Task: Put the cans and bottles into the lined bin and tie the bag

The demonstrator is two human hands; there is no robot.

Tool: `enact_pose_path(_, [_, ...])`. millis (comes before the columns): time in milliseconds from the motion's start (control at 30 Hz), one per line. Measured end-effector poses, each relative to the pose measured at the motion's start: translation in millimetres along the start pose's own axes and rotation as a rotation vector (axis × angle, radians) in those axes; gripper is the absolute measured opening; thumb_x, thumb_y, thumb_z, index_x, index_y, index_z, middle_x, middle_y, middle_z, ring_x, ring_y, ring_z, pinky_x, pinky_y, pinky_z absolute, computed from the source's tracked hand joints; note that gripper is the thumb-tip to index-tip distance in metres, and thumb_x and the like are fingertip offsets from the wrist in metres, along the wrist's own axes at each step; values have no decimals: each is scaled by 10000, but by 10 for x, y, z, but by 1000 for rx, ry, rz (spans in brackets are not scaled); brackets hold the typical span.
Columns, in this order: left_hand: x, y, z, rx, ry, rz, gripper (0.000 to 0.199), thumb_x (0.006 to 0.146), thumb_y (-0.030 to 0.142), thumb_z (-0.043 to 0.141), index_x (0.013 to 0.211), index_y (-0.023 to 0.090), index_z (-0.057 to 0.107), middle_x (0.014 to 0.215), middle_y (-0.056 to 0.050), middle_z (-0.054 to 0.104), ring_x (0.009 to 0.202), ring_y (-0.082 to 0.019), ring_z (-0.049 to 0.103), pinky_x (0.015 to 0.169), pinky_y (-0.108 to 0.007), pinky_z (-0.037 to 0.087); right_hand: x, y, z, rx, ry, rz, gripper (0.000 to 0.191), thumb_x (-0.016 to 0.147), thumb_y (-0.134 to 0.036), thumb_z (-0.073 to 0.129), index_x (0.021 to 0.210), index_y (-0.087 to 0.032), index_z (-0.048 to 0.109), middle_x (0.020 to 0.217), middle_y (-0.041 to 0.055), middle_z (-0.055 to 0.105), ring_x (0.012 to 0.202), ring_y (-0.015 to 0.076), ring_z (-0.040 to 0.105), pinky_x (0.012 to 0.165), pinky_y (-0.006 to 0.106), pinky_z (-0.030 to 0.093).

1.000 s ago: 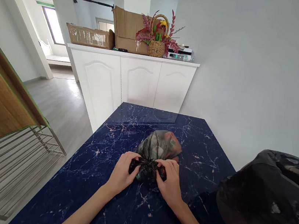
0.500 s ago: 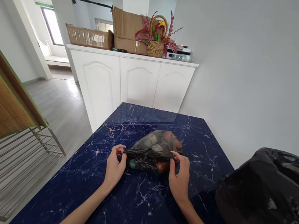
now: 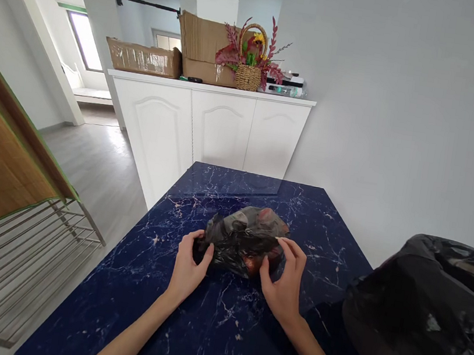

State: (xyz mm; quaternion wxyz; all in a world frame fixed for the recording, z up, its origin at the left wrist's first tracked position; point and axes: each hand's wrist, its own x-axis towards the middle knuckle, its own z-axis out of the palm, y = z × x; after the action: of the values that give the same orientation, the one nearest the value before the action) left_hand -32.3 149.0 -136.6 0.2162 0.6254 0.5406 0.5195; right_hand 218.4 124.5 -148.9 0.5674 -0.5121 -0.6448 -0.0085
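A thin, see-through black plastic bag (image 3: 241, 240) lies on the dark blue table, with rounded reddish and pale things dimly visible inside; I cannot make out what they are. At the bag's left edge is my left hand (image 3: 190, 265), thumb and fingers apart and touching the crumpled plastic. My right hand (image 3: 287, 278) curves about the right edge, its thumb low in front and its fingertips higher up. Neither hand pinches the plastic.
The blue marble-patterned table (image 3: 216, 321) carries a large bin-like container lined with a black bag (image 3: 425, 310) at right. A metal rack (image 3: 25, 271) stands left. Behind are a white cabinet (image 3: 221, 128), cardboard boxes (image 3: 143, 58) and a flower basket (image 3: 247, 78).
Both hands have let go of the bag's pinched edge, and their fingers have spread. The plastic has sprung up loosely at the left. Each hand has shifted slightly.
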Motion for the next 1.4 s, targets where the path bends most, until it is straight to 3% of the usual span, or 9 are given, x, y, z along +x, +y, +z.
enact_pose_path(133, [2, 41, -38, -76, -17, -2, 262, 1020, 504, 627, 1051, 255, 705, 1011, -66, 724, 918, -254, 692, 839, -371, 563, -23, -172, 13, -94, -42, -278, 725, 1016, -161, 656, 1649, -355, 361, 1489, 146, 471, 1410, 352, 503, 1128, 581, 525])
enact_pose_path(333, [70, 112, -66, -185, 102, -101, 527, 1084, 646, 436, 1025, 243, 770, 1043, -95, 769, 1040, -289, 738, 985, -408, 591, -82, -156, 76, -151, -198, -297, 679, 1025, -149, 616, 1646, -293, 381, 1284, 118, 683, 1284, 364, 546, 1092, 617, 449])
enact_pose_path(500, [208, -3, -97, -194, 186, -167, 591, 1062, 708, 399, 1011, 247, 766, 1064, -114, 783, 1094, -313, 748, 1053, -462, 588, -80, -73, 12, -87, -214, -300, 341, 998, -91, 601, 1256, -298, 684, 1033, 85, 669, 1054, 314, 569, 957, 565, 470])
enact_pose_path(700, [325, -112, -446, -58, 303, -136, 407, 984, 530, 624, 1229, 206, 648, 1294, -171, 668, 1296, -379, 639, 1176, -625, 479, -63, -202, -96, -15, -223, -352, 240, 958, -91, 610, 920, -322, 664, 984, 55, 658, 1043, 301, 597, 922, 550, 510])
enact_pose_path(767, [216, -86, -602, 78, 362, 41, 467, 918, 385, 739, 1323, 214, 582, 1426, -181, 564, 1431, -382, 525, 1235, -624, 416, -96, -260, -136, 22, -259, -395, 215, 958, -115, 621, 914, -324, 651, 1104, 52, 702, 1121, 311, 619, 956, 567, 515])
enact_pose_path(933, [-159, 90, -694, 377, -109, 703, 343, 968, 131, 597, 1251, 322, 632, 1291, -92, 678, 1248, -282, 683, 1063, -467, 583, -253, -350, -251, 135, -455, -505, 212, 954, -117, 602, 999, -324, 612, 996, -13, 769, 1082, 265, 708, 1108, 610, 472])
enact_pose_path(1033, [-214, 204, -568, 454, -351, 599, 314, 1071, 171, 452, 1324, 287, 597, 1284, -113, 717, 1172, -284, 729, 971, -437, 601, -343, -325, -308, 109, -524, -481, 202, 979, -120, 574, 1018, -315, 611, 944, -14, 751, 938, 227, 723, 1113, 609, 472])
enact_pose_path(1200, [-130, 208, -449, 579, -384, 310, 261, 1131, 422, 400, 1263, 258, 554, 904, -25, 679, 612, -205, 677, 565, -321, 481, -405, -158, -314, 126, -540, -458, 224, 961, -91, 554, 1079, -276, 597, 913, 6, 681, 754, 184, 645, 1063, 599, 491])
enact_pose_path(1400, [-84, 99, -287, 661, -399, 280, 377, 1015, 615, 610, 1140, 260, 636, 1061, -98, 738, 780, -291, 755, 562, -313, 467, -382, -80, -220, 177, -561, -390, 260, 940, -54, 536, 1078, -272, 566, 928, 7, 671, 803, 197, 656, 1010, 553, 505])
